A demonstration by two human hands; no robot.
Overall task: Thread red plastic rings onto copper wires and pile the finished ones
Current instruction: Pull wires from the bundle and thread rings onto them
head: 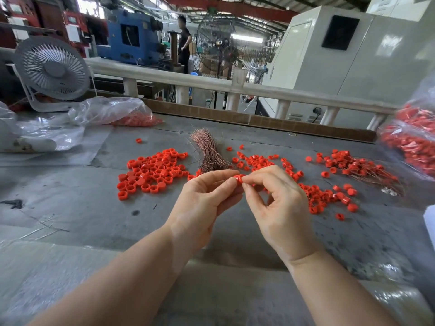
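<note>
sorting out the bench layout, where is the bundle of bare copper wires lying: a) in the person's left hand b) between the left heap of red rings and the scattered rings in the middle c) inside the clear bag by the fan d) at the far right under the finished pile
b: the copper wire bundle lies on the table between the left heap of red rings and the scattered rings, just beyond both hands.

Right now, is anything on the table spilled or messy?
Yes. Loose red rings lie scattered over the grey table, a few strays well apart. Copper wires fan out unevenly. Both hands, left hand and right hand, pinch one ring.
</note>
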